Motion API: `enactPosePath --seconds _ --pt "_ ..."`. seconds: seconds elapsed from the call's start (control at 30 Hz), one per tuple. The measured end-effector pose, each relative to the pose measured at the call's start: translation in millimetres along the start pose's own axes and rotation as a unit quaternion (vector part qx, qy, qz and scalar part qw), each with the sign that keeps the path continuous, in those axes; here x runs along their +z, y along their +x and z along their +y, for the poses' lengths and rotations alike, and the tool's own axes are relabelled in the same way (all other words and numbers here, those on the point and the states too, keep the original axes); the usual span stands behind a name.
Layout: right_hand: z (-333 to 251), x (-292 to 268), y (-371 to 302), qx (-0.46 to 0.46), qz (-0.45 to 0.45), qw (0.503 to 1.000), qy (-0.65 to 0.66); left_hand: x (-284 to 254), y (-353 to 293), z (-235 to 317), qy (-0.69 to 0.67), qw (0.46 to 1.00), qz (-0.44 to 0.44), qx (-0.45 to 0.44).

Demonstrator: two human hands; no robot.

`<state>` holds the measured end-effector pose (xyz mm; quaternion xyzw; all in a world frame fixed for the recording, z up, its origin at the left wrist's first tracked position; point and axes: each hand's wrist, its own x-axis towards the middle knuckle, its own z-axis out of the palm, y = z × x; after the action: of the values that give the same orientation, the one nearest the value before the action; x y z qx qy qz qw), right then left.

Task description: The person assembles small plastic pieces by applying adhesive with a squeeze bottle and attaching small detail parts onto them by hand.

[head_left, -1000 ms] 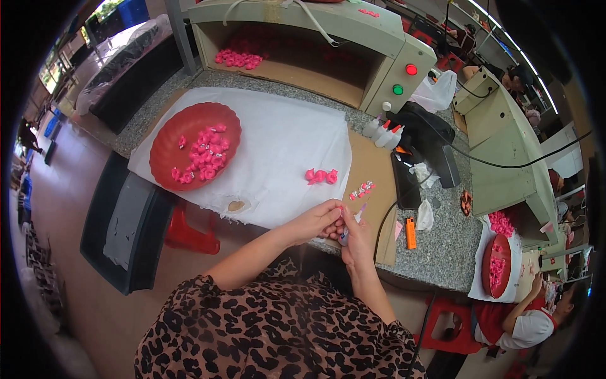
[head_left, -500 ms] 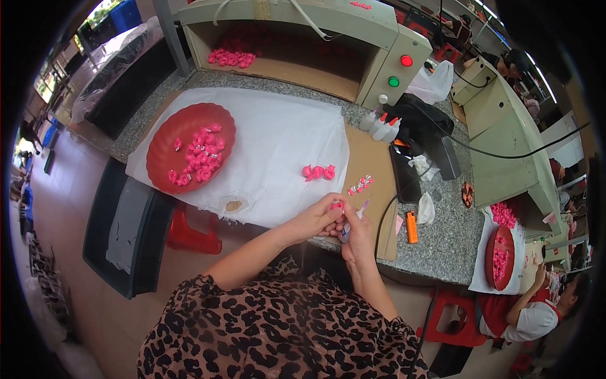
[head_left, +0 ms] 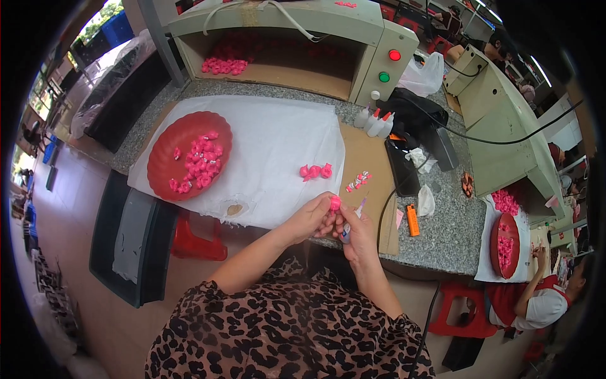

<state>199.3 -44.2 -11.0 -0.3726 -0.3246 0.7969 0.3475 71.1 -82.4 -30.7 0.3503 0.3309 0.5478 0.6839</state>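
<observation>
My left hand (head_left: 312,218) is closed around a small glossy pink plastic piece (head_left: 334,203), pinched at the fingertips. My right hand (head_left: 360,235) grips a small glue bottle (head_left: 345,234) with a thin purple tip that points up and away. Its fingertips also meet the pink piece, so both hands come together at the near edge of the table. Just beyond them, a short row of pink pieces (head_left: 315,171) lies on the white sheet (head_left: 271,139). Several smaller pink-and-silver pieces (head_left: 358,181) rest on the cardboard (head_left: 375,208).
A red scalloped plate (head_left: 163,148) with many pink pieces stands at left. Behind is a box-like machine (head_left: 278,22) with more pieces inside. White bottles (head_left: 379,124), an orange lighter (head_left: 412,220) and a black cable occupy the right side. A co-worker (head_left: 536,300) sits far right.
The pink piece shows more fully above my left fingertips now, and my hands have parted slightly around it. The whole view has shifted a little.
</observation>
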Motion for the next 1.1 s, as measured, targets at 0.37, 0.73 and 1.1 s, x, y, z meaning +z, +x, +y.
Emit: enactPosePath --seconds 0.37,0.73,1.1 --pt "-11.5 -13.3 -0.4 0.027 -0.002 0.998 0.06 -36.0 -28.9 52.2 0.248 0.892 0.286 0.245" --pt "-17.2 -13.9 -8.2 0.018 -0.031 0.999 0.028 -64.5 -93.0 101.9 0.063 0.916 0.331 0.218" --pt "-11.2 14.5 -20.4 0.109 -0.057 0.992 0.043 14.5 -39.2 17.0 0.09 0.98 0.166 0.061"
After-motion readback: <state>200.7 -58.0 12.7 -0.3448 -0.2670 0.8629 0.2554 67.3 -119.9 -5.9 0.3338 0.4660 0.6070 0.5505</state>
